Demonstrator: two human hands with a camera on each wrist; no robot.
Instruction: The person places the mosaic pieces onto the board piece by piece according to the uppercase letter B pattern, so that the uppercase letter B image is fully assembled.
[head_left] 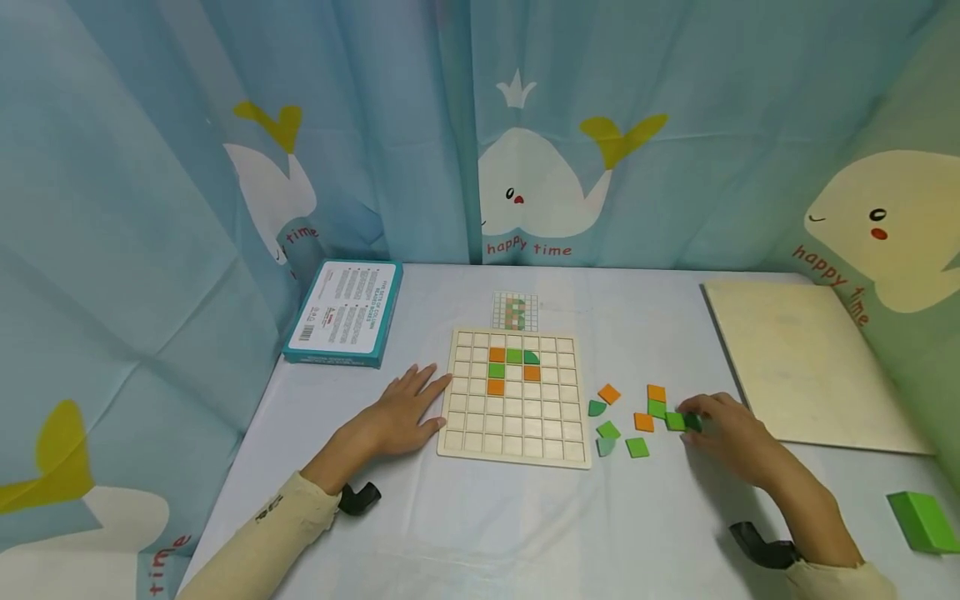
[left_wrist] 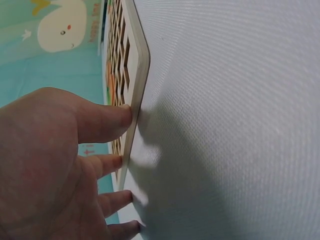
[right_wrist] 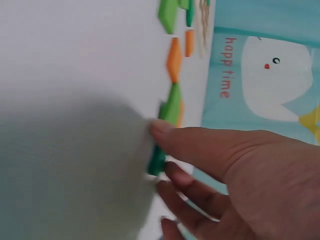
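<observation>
My left hand [head_left: 401, 414] lies with fingers spread at the left edge of a wooden grid board [head_left: 513, 450]; thumb and index finger touch its rim [left_wrist: 142, 65]. Orange squares [head_left: 496, 387], green squares [head_left: 497, 371] and a dark green rounded tile [head_left: 532, 357] sit in its upper cells. To the right, my right hand [head_left: 723, 433] pinches another dark green tile [right_wrist: 156, 161] between thumb and fingertips, down at the table surface. That tile's outline is partly hidden by the fingers. Beside it lies a loose light green square [head_left: 675, 422].
Loose orange [head_left: 609, 394] and green [head_left: 637, 448] tiles lie between board and right hand. A small printed pattern card [head_left: 515, 311] lies behind the board. A teal box [head_left: 342, 312] is at back left, a pale wooden panel [head_left: 810, 367] at right, a green block [head_left: 922, 522] at front right.
</observation>
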